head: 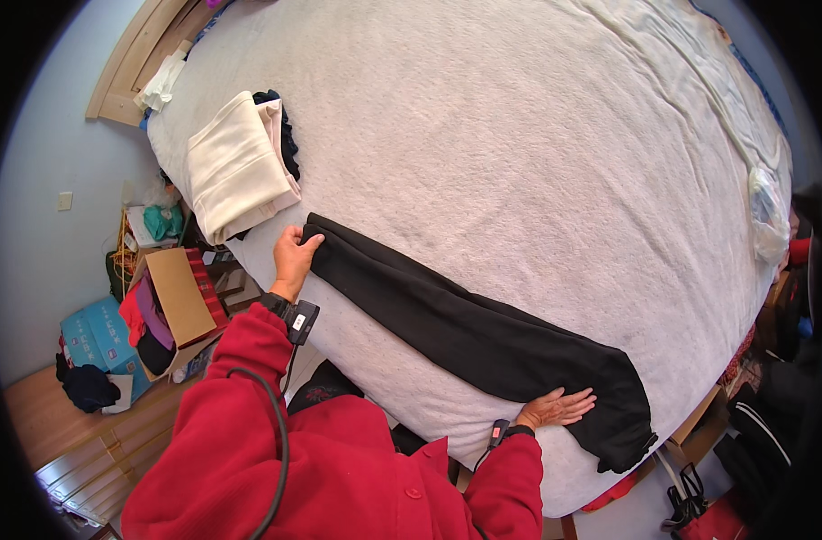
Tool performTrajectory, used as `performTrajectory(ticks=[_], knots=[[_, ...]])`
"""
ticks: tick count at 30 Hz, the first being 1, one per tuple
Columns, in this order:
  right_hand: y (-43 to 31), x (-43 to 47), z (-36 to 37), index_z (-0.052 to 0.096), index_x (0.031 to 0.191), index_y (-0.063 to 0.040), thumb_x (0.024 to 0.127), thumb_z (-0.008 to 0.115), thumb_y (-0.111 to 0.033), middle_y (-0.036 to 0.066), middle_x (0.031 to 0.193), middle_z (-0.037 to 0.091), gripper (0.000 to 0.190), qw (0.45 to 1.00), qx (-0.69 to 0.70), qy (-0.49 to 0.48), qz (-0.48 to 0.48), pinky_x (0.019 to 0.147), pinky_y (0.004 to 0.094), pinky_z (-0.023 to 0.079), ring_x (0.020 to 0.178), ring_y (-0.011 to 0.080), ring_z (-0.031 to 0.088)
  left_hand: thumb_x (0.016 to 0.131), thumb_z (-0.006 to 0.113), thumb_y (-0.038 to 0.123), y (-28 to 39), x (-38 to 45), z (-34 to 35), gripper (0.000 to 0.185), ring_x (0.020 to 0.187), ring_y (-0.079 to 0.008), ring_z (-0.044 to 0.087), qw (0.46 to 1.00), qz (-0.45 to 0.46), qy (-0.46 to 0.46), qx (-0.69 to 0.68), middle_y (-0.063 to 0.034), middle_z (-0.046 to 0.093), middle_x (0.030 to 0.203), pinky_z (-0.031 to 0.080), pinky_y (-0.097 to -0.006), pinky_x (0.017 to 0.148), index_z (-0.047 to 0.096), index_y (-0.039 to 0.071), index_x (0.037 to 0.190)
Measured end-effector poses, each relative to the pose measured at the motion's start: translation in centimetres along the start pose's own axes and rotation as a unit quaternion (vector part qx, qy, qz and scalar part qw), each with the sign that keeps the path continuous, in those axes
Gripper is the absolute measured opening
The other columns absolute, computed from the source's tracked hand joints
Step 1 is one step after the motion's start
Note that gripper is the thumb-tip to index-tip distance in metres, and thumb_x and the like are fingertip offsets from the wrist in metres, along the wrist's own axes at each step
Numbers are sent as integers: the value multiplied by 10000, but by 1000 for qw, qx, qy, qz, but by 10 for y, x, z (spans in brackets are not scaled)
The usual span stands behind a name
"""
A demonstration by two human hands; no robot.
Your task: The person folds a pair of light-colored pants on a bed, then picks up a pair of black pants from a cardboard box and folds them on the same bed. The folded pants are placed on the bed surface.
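Black trousers [451, 317], folded lengthwise, lie across the near edge of a bed with a pale fleecy cover [519, 169]. My left hand [295, 255] pinches the narrow end of the black cloth between thumb and fingers. Flat on the cloth near its wide, gathered end rests my right hand [558, 408], fingers spread. Just beyond my left hand lies a folded cream garment [239, 169], on top of a dark garment [288, 135] whose ruffled edge shows.
To the left, an open cardboard box [181, 297] of clothes stands by a blue box [104, 341] and a dark cloth bundle [90, 388] on a wooden cabinet [43, 412]. A clear plastic bag [768, 216] sits at the bed's right edge. Bags and clothes crowd the lower right floor.
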State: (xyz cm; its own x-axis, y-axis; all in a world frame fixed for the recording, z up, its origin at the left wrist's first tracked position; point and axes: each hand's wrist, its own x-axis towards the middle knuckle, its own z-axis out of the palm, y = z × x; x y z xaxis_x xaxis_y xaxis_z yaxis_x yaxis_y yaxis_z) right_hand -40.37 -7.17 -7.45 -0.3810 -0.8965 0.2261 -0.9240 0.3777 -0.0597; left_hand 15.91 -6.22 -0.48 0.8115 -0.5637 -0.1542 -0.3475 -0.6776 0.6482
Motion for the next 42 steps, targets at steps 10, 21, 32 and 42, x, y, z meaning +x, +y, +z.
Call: performTrajectory(ticks=[10,21,32,42], knots=[[2,0,3,278,1525,-54,1032,223,-495,166,1587,245,663,1000,-15,5,-5,1164,515,150,1478,337,199,874,676,106,3,-23,-10,140,706,-307,612,965,206,-80,140,-162,626,820,477,-362,636,643,5,966],[-1,0,0,291,1521,-57,1023,262,-456,168,1594,232,639,1000,-10,7,-3,1168,505,140,1483,336,189,910,624,47,25,-24,-33,116,759,-339,612,976,211,-29,35,-195,602,849,475,-334,679,639,-30,995],[-2,1,0,292,1523,-63,1016,283,-450,162,1601,221,638,1000,1,10,-1,1168,506,135,1487,332,179,867,665,33,-43,7,-1,387,1018,-181,659,991,82,-86,-57,-128,695,1154,492,-276,910,631,-1,1251],[-3,1,-1,282,1535,-99,1018,295,-446,144,1603,230,623,1000,5,18,3,1163,517,152,1482,325,202,855,674,4,-35,19,0,460,800,-99,572,996,29,-67,-48,-21,623,938,497,-255,771,628,76,1307]])
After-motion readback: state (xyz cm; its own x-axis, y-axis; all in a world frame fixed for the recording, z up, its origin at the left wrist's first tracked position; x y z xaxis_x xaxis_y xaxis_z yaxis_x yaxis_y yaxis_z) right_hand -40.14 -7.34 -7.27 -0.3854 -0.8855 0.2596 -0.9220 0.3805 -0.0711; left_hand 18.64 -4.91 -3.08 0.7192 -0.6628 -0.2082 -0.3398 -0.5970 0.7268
